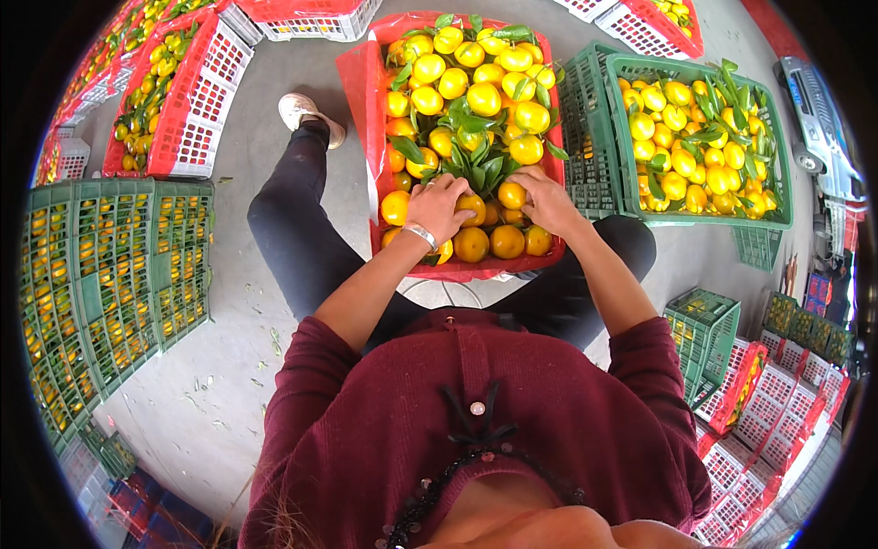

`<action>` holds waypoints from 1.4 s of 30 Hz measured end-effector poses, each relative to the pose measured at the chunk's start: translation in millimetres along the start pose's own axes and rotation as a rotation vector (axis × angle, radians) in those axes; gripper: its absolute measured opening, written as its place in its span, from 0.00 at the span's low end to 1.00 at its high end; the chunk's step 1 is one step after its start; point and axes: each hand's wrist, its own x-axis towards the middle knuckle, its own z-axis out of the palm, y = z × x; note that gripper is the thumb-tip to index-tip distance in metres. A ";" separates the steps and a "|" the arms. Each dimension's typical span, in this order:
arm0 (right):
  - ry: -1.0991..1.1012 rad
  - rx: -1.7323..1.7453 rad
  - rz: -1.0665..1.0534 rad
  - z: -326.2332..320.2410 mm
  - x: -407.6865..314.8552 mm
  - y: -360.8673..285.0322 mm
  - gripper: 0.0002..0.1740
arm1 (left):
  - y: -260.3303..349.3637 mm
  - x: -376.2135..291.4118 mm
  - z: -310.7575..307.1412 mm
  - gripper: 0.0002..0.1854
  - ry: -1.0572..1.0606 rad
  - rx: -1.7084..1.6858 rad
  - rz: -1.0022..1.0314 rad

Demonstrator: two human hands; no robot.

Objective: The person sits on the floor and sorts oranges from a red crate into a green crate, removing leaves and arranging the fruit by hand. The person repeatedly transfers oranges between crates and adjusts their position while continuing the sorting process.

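Observation:
A crate lined with red plastic film [375, 137] stands between my knees, filled with orange-yellow mandarins [483, 99], many with green leaves. Inside its near half, my left hand [439, 204], with a silver bracelet at the wrist, curls its fingers and thumb around a mandarin [470, 209]. My right hand [549, 200] has its fingers on another mandarin [512, 195], a little to the right. A cluster of green leaves [480, 165] lies just beyond both hands. Along the near edge sit several mandarins with few leaves. The undersides of my fingers are hidden.
At the right, a green plastic crate [614, 137] of leafy mandarins rests on other crates. Stacked green crates [156, 267] full of fruit stand at the left. White crates with red film [206, 89] are at the upper left, more [775, 405] at the lower right. Leaf scraps [274, 342] litter the floor.

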 end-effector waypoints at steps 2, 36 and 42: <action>-0.055 -0.003 0.039 1.8 -1.8 0.0 0.34 | 0.4 -0.1 0.7 0.18 -0.005 0.000 -0.001; 0.061 -0.033 0.149 7.4 5.6 -4.9 0.22 | 0.6 -2.5 -2.9 0.19 -0.028 0.003 0.005; 0.490 0.010 0.508 -4.6 32.5 4.3 0.34 | -5.8 -4.8 2.4 0.17 0.057 0.028 0.037</action>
